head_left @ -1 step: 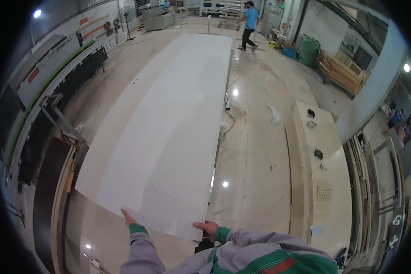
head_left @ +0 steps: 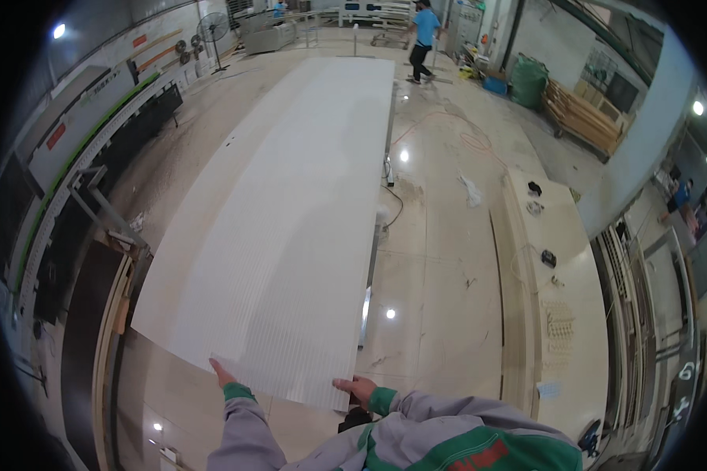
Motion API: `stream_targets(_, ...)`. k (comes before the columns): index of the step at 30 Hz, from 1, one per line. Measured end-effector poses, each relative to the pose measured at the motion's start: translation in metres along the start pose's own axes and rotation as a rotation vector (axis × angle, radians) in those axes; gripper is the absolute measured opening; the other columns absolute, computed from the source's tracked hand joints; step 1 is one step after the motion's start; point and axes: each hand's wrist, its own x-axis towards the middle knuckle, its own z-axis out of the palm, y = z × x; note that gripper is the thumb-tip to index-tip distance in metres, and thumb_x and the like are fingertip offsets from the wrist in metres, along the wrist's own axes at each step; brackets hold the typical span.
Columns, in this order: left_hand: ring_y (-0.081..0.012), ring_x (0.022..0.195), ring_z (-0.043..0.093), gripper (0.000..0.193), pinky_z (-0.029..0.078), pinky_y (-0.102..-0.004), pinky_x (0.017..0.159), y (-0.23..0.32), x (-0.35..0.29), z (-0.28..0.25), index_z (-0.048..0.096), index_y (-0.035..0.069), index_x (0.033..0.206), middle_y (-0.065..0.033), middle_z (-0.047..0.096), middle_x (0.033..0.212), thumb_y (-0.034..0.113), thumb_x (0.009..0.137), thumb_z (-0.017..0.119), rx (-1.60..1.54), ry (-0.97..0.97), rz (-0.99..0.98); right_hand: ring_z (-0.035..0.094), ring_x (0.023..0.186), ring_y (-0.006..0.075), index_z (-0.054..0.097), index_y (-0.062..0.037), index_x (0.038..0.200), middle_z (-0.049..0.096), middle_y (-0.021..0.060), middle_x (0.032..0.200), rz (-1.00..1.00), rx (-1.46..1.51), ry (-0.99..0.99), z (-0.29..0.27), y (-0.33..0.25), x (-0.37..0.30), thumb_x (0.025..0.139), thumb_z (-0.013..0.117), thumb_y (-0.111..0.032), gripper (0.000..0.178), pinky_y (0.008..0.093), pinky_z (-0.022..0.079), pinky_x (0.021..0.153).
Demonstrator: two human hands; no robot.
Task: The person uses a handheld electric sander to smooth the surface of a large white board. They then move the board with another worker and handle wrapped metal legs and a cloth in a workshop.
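Pinching the near edge of a long white sheet (head_left: 291, 196), stretched lengthwise above the floor (head_left: 448, 330), with fingers of left hand (head_left: 223, 374) partway along and right hand (head_left: 360, 390) by the corner.

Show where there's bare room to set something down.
Bare: the middle of the white panel, ahead of the left hand and right hand; and most floor between it and the pale board stack, nearer than the white scrap. Crowded: the stack's top, holding a dark device and small pale pieces.
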Motion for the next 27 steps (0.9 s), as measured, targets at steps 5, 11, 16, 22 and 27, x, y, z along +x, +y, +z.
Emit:
stream_targets(5,-0.0327,0.144,0.040,0.093,0.032,-0.0482,0.120,-0.007,0.015,-0.012,0.033,0.004,0.159,-0.0141,0.040,0.160,0.074,0.098,0.037,0.030,-0.148,-0.130,0.064,0.119,0.0270,0.060,0.0083,0.129,0.067,0.0172,0.127,-0.029,-0.112,0.124,-0.014,0.006,0.013,0.083,0.084,-0.042,0.072,0.0372,0.053,0.099)
stream_targets(11,-0.0335,0.156,0.019,0.073,0.010,-0.0650,0.123,-0.019,0.023,0.029,0.030,0.017,0.162,-0.0072,0.027,0.168,0.061,0.105,0.024,2.806,-0.054,0.432,0.063,0.119,0.0396,0.054,0.0174,0.128,0.064,0.0319,0.124,-0.074,-0.696,0.279,-0.039,-0.026,0.002,0.078,0.057,-0.087,0.116,0.0433,0.051,0.098)
stream_targets(16,-0.0338,0.156,0.021,0.071,0.009,-0.0650,0.123,-0.023,0.035,0.040,0.032,0.017,0.161,-0.0076,0.028,0.168,0.060,0.105,0.027,3.012,-0.016,0.337,0.070,0.096,0.0382,0.051,0.0184,0.124,0.067,0.0289,0.105,-0.071,-0.721,0.126,-0.030,-0.045,-0.032,0.079,0.051,-0.090,0.117,0.0438,0.056,0.078)
stream_targets(22,-0.0342,0.155,0.024,0.069,0.009,-0.0651,0.123,-0.030,0.043,0.030,0.034,0.016,0.160,-0.0081,0.030,0.167,0.058,0.105,0.030,3.147,0.019,0.240,0.071,0.083,0.0358,0.052,0.0173,0.124,0.068,0.0267,0.100,-0.074,-0.726,0.123,-0.030,-0.053,-0.041,0.082,0.050,-0.088,0.113,0.0431,0.057,0.070)
stream_targets(27,-0.0356,0.152,0.030,0.062,0.011,-0.0653,0.123,-0.031,0.038,0.014,0.043,0.006,0.155,-0.0147,0.037,0.163,0.044,0.107,0.039,3.067,0.053,0.268,0.058,0.128,0.0414,0.042,0.0203,0.139,0.058,0.0371,0.132,-0.110,-0.900,0.175,-0.030,-0.040,-0.024,0.083,0.041,-0.091,0.125,0.0445,0.044,0.109)
